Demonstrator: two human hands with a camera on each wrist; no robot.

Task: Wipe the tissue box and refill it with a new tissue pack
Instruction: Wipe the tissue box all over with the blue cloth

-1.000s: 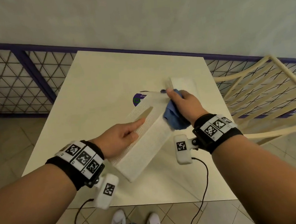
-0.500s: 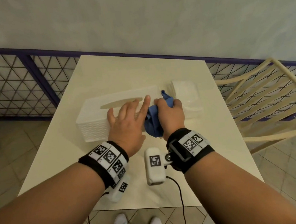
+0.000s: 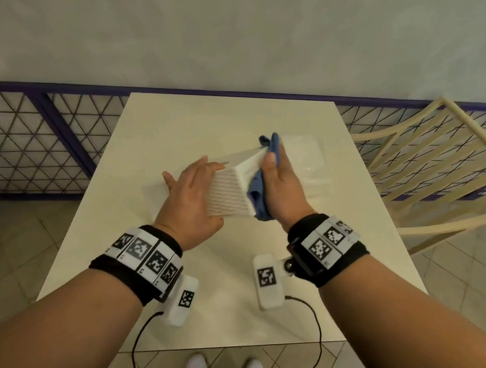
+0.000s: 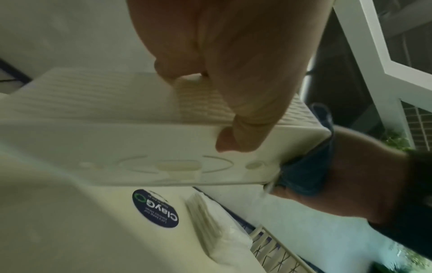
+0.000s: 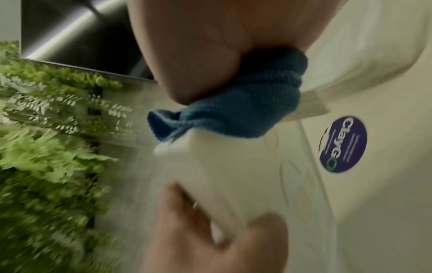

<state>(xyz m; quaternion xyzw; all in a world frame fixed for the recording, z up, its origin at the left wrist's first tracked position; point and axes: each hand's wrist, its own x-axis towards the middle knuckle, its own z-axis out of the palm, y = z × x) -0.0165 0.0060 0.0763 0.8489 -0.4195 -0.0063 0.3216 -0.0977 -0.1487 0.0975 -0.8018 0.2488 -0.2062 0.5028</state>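
The white ribbed tissue box (image 3: 228, 194) is tipped up off the cream table (image 3: 199, 122), its ribbed side towards me. My left hand (image 3: 192, 195) grips its left part, fingers over the top. In the left wrist view the thumb (image 4: 233, 136) curls onto the smooth underside (image 4: 140, 147). My right hand (image 3: 284, 185) holds a bunched blue cloth (image 3: 258, 194) against the box's right end; the cloth (image 5: 245, 110) is squeezed between palm and box (image 5: 233, 175). The new tissue pack (image 3: 304, 153) lies on the table just behind my right hand.
A round dark blue sticker (image 4: 155, 207) sits on the tabletop under the box. A cream slatted chair (image 3: 443, 162) stands at the table's right. A purple mesh railing (image 3: 22, 147) runs behind the table. Wrist camera cables hang over the near table edge.
The box lay flat across the table with my left hand on its top; now it is tipped up. My right hand with the cloth stays at its right end.
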